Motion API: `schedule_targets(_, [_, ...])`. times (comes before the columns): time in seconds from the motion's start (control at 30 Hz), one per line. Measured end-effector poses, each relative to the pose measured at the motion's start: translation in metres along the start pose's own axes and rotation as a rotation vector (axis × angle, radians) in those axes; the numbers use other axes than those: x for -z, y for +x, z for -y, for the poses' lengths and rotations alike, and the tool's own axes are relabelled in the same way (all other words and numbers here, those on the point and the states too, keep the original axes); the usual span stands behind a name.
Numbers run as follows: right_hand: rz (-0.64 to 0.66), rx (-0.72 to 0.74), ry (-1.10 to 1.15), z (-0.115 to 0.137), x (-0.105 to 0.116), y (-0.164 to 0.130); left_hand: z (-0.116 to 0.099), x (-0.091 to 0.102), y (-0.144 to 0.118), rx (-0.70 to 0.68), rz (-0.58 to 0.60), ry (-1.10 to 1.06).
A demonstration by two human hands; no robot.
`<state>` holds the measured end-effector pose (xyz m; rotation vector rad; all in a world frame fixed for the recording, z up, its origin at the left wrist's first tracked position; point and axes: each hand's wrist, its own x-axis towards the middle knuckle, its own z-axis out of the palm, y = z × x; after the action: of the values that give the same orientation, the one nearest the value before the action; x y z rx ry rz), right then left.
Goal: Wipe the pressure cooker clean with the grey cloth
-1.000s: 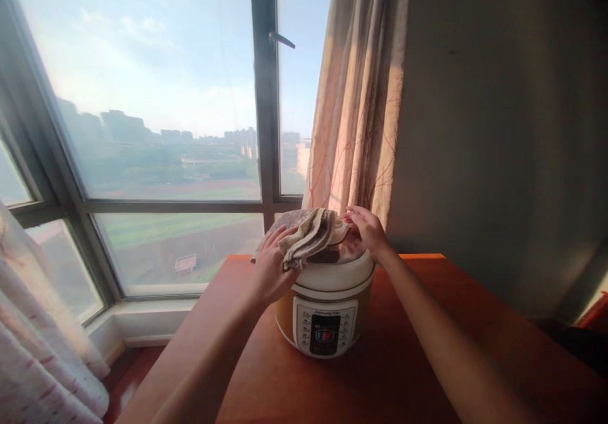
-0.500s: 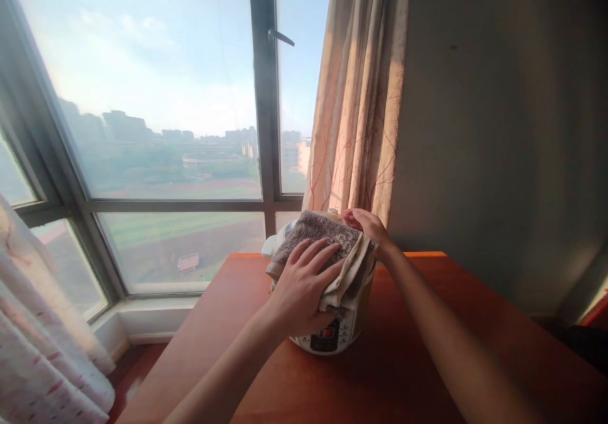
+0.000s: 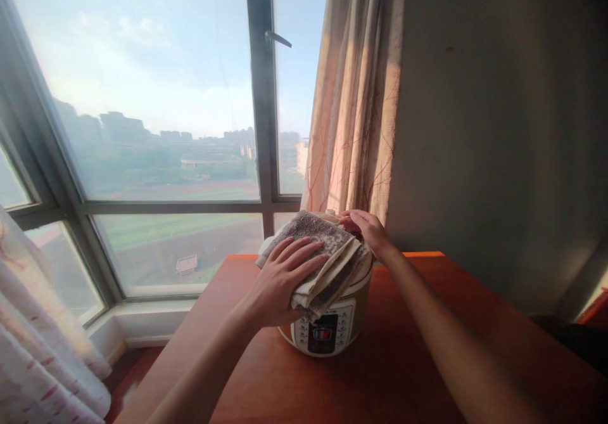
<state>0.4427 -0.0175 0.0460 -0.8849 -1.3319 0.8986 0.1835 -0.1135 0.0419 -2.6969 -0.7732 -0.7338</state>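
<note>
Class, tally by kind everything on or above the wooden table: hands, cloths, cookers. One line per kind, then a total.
Hands: 2, left hand and right hand
Cloths: 1, folded cloth
Cookers: 1, cooker
Total: 4

No lettering reads clearly here; the electric pressure cooker's (image 3: 332,322) control panel (image 3: 323,334) shows only blurred, illegible marks.

This is looking like a room in a home, high up. A big window (image 3: 156,94) is showing far buildings beyond the hands. A curtain (image 3: 356,94) is hanging just behind them. A cooker (image 3: 332,322) is sitting on the wooden surface (image 3: 403,360) under them.
</note>
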Motion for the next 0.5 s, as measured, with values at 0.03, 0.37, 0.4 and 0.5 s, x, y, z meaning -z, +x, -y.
schedule_targets(0.03, [0.013, -0.002, -0.010, 0.003, 0.000, -0.003, -0.001, 0.001, -0.001, 0.008, 0.010, 0.000])
schedule_targets(0.37, [0.298, 0.103, -0.244, 0.045, -0.017, -0.035, 0.005, 0.030, -0.010, 0.084, 0.161, -0.387])
schedule_targets(0.4, [0.305, 0.082, -0.213, 0.049, -0.021, -0.039, 0.007, 0.033, -0.012, 0.111, 0.145, -0.491])
schedule_targets(0.5, [0.277, -0.017, -0.080, 0.059, -0.039, -0.051, -0.002, 0.041, -0.010, 0.268, 0.053, -0.644])
